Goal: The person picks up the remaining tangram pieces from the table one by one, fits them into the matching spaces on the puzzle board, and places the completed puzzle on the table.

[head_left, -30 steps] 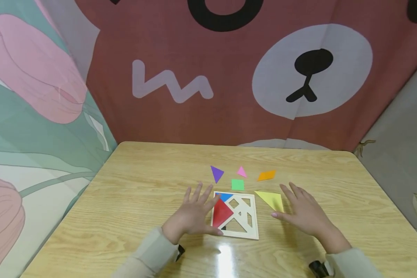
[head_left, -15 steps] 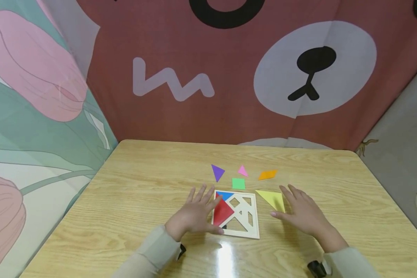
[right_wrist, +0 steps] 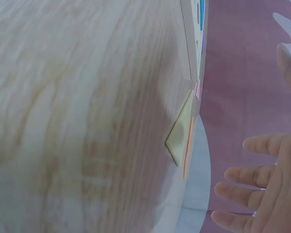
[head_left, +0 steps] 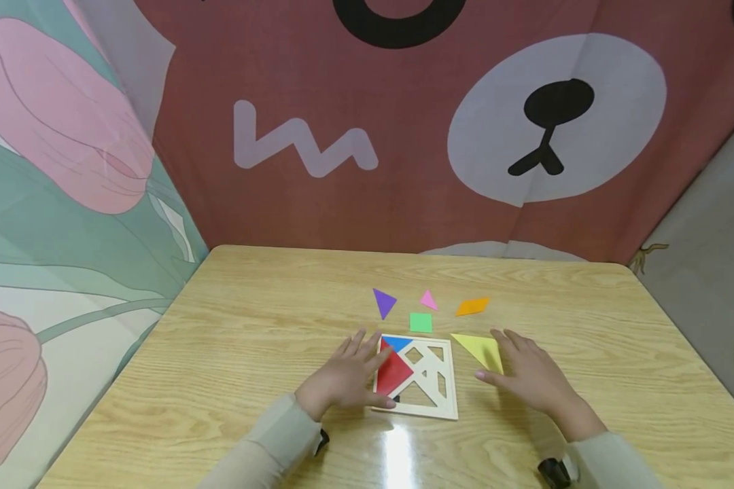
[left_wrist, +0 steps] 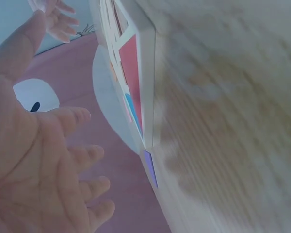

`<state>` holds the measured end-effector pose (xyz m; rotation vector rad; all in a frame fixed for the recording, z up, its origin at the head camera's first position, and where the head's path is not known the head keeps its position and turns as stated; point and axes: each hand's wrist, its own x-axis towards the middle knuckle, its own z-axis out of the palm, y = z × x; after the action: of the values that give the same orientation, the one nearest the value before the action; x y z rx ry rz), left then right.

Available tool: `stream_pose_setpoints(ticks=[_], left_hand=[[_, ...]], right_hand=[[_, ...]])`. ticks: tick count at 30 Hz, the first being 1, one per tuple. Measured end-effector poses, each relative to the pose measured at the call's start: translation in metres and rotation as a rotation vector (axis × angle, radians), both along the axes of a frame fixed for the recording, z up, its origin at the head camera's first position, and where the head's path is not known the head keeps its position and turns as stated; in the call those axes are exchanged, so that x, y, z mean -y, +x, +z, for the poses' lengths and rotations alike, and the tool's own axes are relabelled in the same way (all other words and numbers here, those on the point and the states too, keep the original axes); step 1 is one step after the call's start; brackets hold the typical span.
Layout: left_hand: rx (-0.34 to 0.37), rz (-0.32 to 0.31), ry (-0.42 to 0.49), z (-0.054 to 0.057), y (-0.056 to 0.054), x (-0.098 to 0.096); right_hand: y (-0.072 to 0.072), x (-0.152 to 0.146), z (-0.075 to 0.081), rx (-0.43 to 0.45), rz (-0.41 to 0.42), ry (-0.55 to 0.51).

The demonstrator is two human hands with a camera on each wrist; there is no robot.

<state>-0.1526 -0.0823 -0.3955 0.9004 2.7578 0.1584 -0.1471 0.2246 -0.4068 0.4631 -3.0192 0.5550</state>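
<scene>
A pale tangram tray [head_left: 443,413] lies on the table, with a red triangle [head_left: 394,372] and a blue triangle [head_left: 397,343] set in its left part. Its other cut-outs show bare. Over the tray's left edge hovers my left hand [head_left: 341,380], fingers spread; the left wrist view shows its palm [left_wrist: 39,165] apart from the tray and holding nothing. Just right of a large yellow triangle [head_left: 482,350], my right hand [head_left: 535,375] is held above the table, fingers extended. In the right wrist view its fingers [right_wrist: 240,194] are clear of the yellow triangle.
Behind the tray lie a purple triangle [head_left: 384,303], a green square [head_left: 421,322], a pink triangle [head_left: 429,300] and an orange parallelogram [head_left: 472,307]. The wooden table [head_left: 269,312] ends at a printed bear curtain [head_left: 404,204].
My left hand has shifted slightly right and its fingers have dipped a little. The right hand has drifted slightly left towards the yellow triangle. The pieces stay in place on the table.
</scene>
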Motion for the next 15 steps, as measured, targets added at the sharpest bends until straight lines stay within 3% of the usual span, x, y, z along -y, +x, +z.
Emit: stream_pose_setpoints(ticks=[7,15], left_hand=[[0.026,-0.005,0.004,-0.0037,-0.0024,-0.0029],[0.073,0.003,0.024,-0.0103,-0.0051,-0.0057]], right_hand=[[-0.0029,0.0004,-0.0028,-0.002,0.012,-0.002],[-0.0067,-0.0024,-0.0102,0.059,-0.009,-0.008]])
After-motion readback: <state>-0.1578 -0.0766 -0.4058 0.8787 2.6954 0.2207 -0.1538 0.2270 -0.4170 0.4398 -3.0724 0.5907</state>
